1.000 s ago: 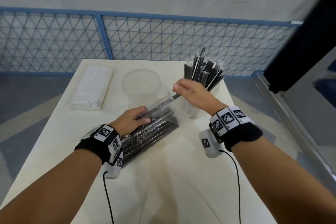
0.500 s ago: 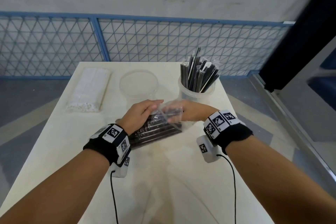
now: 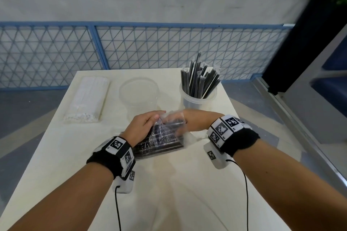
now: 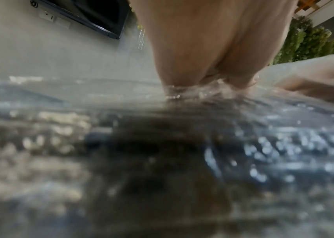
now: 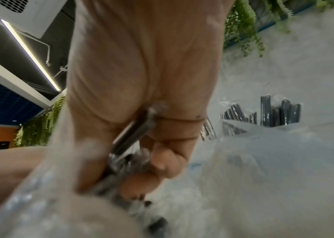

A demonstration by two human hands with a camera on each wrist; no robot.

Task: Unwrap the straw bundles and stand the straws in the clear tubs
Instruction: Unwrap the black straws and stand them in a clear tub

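A bundle of black straws (image 3: 159, 142) in a clear plastic wrap (image 3: 161, 127) lies mid-table. My left hand (image 3: 153, 120) pinches the wrap's top and lifts it; the left wrist view shows fingertips (image 4: 241, 80) bunching the film (image 4: 192, 95). My right hand (image 3: 177, 124) is inside the wrap's open end, and in the right wrist view its fingers (image 5: 162, 161) curl round a few black straws (image 5: 135, 128). A clear tub (image 3: 199, 99) behind it holds several black straws (image 3: 201, 78) standing upright. An empty clear tub (image 3: 139, 92) stands to its left.
A wrapped bundle of white straws (image 3: 87, 99) lies at the table's far left. The white table (image 3: 169, 193) ends close to the right of the filled tub. A blue mesh fence (image 3: 131, 47) runs behind the table.
My right hand has come back from the filled tub and gone into the wrap's open end. My left hand has shifted from resting on the bundle to pinching the film up.
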